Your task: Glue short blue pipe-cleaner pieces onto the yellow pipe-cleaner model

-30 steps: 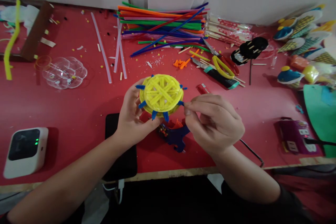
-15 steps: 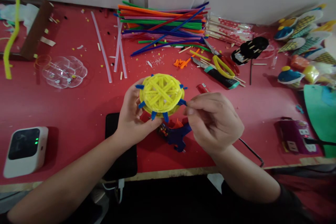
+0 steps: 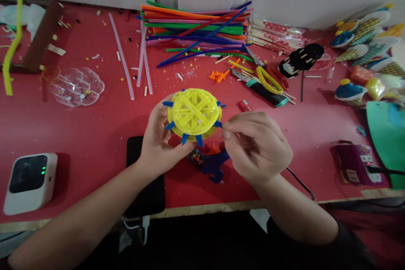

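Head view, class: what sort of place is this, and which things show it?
Probably a craft workspace: coloured fuzzy stems lie piled on a red table, and a yellow wheel-like piece is held above it.

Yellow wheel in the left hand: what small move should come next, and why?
Probably a light press of the blue tab toward the rim: the right hand has thumb and fingertip at its outer end, and the left hand supports the yellow wheel from the other side. Whether the tab is already fixed, I cannot tell.
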The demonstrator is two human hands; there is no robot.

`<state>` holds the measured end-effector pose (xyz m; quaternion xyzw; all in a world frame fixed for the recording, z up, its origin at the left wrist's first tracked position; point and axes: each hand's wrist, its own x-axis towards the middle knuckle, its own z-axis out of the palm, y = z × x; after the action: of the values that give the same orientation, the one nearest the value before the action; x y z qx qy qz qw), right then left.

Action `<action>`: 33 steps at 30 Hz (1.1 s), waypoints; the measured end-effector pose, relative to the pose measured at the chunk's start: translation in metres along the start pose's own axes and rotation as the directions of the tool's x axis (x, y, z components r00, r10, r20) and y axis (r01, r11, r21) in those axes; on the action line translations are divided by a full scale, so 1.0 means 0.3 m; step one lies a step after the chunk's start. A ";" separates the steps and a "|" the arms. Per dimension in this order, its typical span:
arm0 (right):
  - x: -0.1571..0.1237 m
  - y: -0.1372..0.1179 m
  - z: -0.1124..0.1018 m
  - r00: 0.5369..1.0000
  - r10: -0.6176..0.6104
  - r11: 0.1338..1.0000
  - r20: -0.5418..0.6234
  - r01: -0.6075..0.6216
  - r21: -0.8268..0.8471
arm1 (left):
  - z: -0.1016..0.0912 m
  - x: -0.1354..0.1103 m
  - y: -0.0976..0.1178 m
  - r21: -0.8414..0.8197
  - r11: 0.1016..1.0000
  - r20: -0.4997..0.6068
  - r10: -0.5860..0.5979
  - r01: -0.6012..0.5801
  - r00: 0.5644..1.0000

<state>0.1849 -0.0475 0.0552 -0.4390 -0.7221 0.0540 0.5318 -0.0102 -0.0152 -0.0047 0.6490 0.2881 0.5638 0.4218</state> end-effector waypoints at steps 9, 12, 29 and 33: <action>0.000 -0.001 -0.001 1.000 -0.028 0.999 0.010 0.028 -0.021 | 0.004 0.000 -0.003 -0.005 1.000 0.004 -0.023 0.023 1.000; -0.002 -0.001 0.000 1.000 -0.017 1.000 0.008 0.017 -0.023 | 0.002 -0.002 -0.003 -0.016 1.000 0.010 -0.013 0.013 1.000; -0.003 -0.007 0.002 1.000 0.022 1.000 0.012 -0.022 -0.005 | -0.002 -0.007 -0.003 -0.042 0.999 0.017 -0.033 0.033 0.999; -0.003 0.020 -0.008 0.984 0.180 0.973 0.008 -0.179 0.146 | -0.020 0.006 -0.016 -0.022 0.997 -0.089 -0.073 0.071 0.993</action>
<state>0.1905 -0.0456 0.0523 -0.4622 -0.6722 0.1534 0.5577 -0.0152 -0.0101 -0.0080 0.6084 0.3246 0.5795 0.4344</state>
